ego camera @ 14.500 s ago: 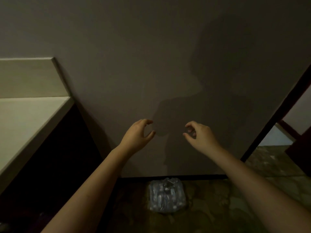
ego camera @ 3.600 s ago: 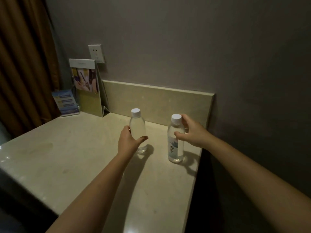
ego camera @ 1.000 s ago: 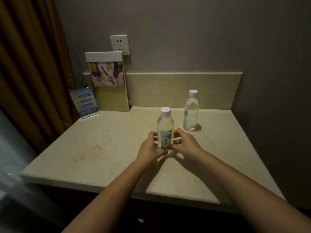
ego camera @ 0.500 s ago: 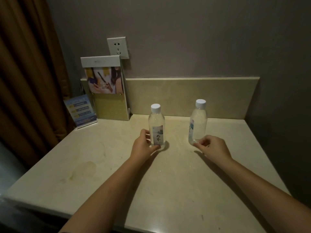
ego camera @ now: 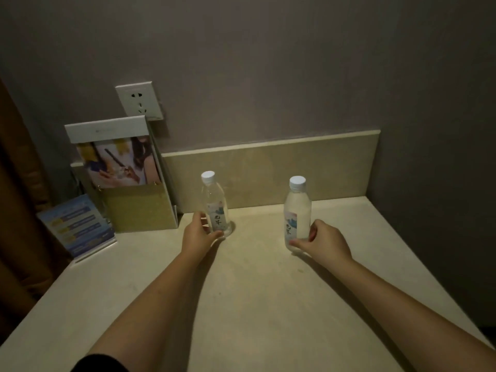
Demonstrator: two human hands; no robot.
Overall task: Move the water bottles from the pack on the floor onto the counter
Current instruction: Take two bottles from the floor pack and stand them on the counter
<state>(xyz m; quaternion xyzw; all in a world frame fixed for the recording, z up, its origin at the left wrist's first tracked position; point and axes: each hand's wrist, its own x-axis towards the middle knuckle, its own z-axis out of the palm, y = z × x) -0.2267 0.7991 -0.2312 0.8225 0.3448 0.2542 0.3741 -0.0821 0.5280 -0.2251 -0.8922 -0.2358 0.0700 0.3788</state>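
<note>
Two clear water bottles with white caps stand upright on the beige stone counter [ego camera: 255, 304]. My left hand [ego camera: 197, 237] is wrapped around the lower part of the left bottle [ego camera: 216, 208], which stands near the backsplash. My right hand [ego camera: 326, 242] grips the base of the right bottle [ego camera: 296, 210], thumb and fingers on either side. The pack on the floor is out of view.
A brochure holder [ego camera: 128, 178] leans against the wall at the back left, with a small blue sign stand [ego camera: 77, 226] in front of it. A wall socket [ego camera: 139, 102] sits above. A brown curtain [ego camera: 16, 210] hangs at the left. The counter ends at the right wall.
My left hand has pushed the left bottle back toward the backsplash. My right hand has closed around the base of the right bottle. The view has moved closer to the counter.
</note>
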